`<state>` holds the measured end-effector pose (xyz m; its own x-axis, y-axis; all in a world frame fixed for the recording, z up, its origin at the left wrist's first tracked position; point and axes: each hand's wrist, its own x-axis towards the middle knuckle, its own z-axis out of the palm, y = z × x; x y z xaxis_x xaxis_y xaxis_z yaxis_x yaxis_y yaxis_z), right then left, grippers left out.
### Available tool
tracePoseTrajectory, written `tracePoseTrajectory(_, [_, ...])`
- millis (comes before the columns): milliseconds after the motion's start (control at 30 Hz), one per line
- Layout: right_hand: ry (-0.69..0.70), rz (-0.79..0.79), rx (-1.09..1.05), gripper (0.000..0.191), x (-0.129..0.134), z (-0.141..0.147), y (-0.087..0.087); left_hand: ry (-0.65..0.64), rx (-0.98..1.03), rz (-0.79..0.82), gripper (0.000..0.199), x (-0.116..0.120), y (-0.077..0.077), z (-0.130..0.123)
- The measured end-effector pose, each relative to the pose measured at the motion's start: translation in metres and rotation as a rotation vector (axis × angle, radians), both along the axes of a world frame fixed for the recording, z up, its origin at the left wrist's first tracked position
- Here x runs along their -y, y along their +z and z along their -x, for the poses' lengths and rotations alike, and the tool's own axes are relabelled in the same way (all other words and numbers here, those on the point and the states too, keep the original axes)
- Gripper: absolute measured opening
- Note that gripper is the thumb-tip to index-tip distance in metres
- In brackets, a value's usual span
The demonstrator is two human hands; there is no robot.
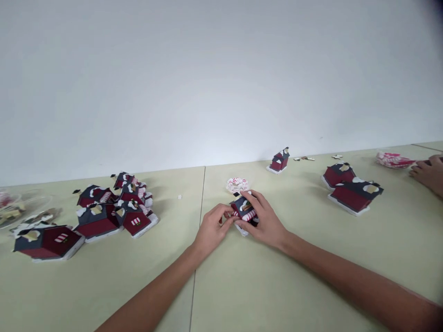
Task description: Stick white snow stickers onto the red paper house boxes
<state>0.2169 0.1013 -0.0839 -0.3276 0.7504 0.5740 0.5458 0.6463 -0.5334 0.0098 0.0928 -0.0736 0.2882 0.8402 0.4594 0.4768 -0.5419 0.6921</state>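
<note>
A small house with a dark roof, white base and red-and-white striped trim (246, 213) stands on the table between my hands. My right hand (265, 221) is wrapped over its right side, with fingers on the roof and thumb at the front. My left hand (215, 227) is closed in a pinch at the house's left edge; whatever lies between its fingertips is too small to make out. Just behind the house sits a clear container of red-and-white striped pieces (237, 185).
Several dark red houses (97, 219) cluster at the left. Two more (356, 196) stand at the right, and one (278, 161) near the wall. A pink-and-white bag (393, 160) lies by another person's hand (429, 174). A small white piece (179, 197) lies left of centre.
</note>
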Motion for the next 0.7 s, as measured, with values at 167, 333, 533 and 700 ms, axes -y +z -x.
tracePoseTrajectory(167, [0.201,-0.014,-0.135,0.076,-0.002,-0.004,-0.002,0.021,-0.046,-0.034,0.068,0.001,-0.002,0.002])
tracePoseTrajectory(333, [0.464,-0.019,-0.146,0.100,-0.003,-0.002,-0.003,-0.181,-0.178,-0.164,0.089,0.008,0.002,0.003])
tracePoseTrajectory(533, [0.379,-0.066,-0.040,0.093,-0.002,0.002,0.000,-0.204,-0.209,-0.224,0.077,0.012,0.011,-0.003])
tracePoseTrajectory(700, [0.232,-0.085,0.059,0.081,-0.001,0.003,0.002,-0.116,-0.260,-0.261,0.068,0.015,0.022,-0.007])
